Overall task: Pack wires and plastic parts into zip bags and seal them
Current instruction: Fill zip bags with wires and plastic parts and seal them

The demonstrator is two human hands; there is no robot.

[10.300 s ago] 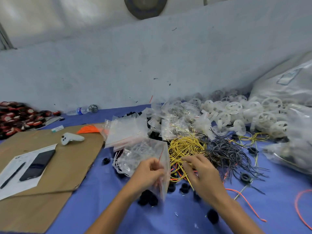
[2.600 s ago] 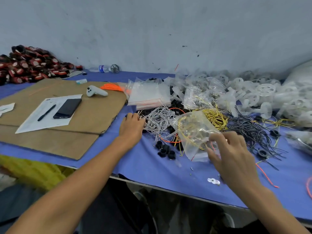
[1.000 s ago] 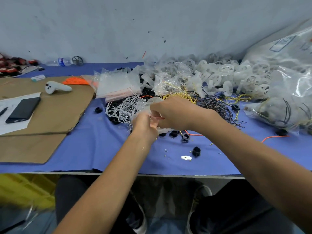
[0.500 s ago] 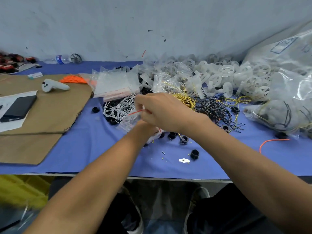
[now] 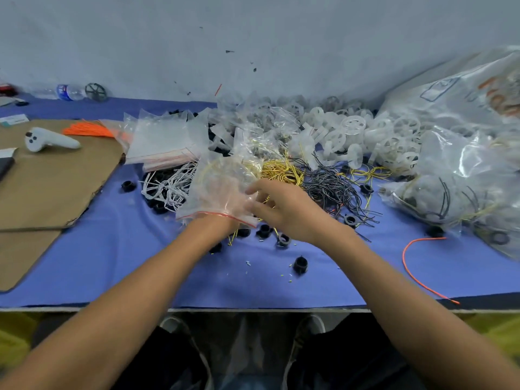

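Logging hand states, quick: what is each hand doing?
Left hand: grips the zip bag from behind.
Right hand: open, loosely spread at the bag's edge.

What I count on the bench (image 5: 112, 263)

I make it three wire heaps: white wires (image 5: 168, 188), yellow wires (image 5: 281, 170) and black wires (image 5: 334, 188). There is one orange bundle (image 5: 87, 129) and one loose orange wire (image 5: 416, 263). One zip bag (image 5: 222, 187) stands up in front of me, one stack of empty bags (image 5: 166, 139) lies behind it, and at least two big filled bags (image 5: 450, 170) sit to my right. I see at least seven loose black rings (image 5: 300, 265). The white plastic wheels (image 5: 351, 126) are too many to count. Then one white controller (image 5: 47, 140), one water bottle (image 5: 67, 92), one dark wheel (image 5: 96, 92) and two cardboard sheets (image 5: 56, 175).
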